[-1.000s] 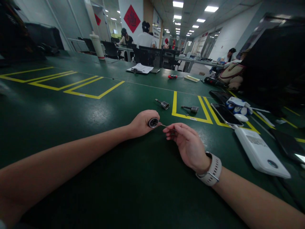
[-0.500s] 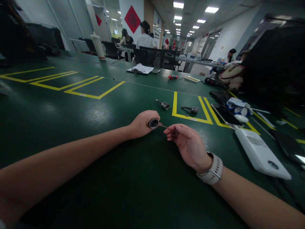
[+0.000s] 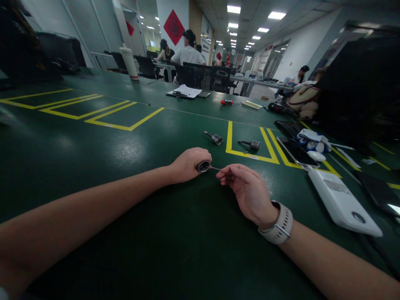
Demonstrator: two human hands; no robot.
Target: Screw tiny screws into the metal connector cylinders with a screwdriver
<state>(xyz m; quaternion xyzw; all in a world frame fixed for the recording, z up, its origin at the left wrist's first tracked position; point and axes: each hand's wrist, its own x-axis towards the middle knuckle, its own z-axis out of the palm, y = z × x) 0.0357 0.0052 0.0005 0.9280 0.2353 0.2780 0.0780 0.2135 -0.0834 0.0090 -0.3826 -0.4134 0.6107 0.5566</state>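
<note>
My left hand point(image 3: 187, 165) is closed around a dark metal hole saw point(image 3: 203, 166), its round open mouth turned toward me. Between the fingertips of my right hand point(image 3: 245, 185) is a thin metal rod point(image 3: 214, 168), perhaps a hex key; its far end reaches the hole saw's mouth. Whether the tip touches anything inside, I cannot tell. Beyond my hands lie two similar pieces with shanks: one hole saw point(image 3: 216, 139) just left of a yellow taped box, and another hole saw point(image 3: 254, 145) inside it. Tiny metal bits point(image 3: 246, 152) rest by the tape.
A red screwdriver point(image 3: 227, 102) and a clipboard with papers point(image 3: 186, 91) lie farther back. A white cup point(image 3: 129, 62) stands at the back left. To the right are a phone point(image 3: 296, 151), a white power bank point(image 3: 340, 200) and a dark bag point(image 3: 353, 91). People sit at distant desks.
The hole saw's mouth has tilted and shifted slightly right and down in my left hand. My right hand has barely moved, still holding the thin rod.
</note>
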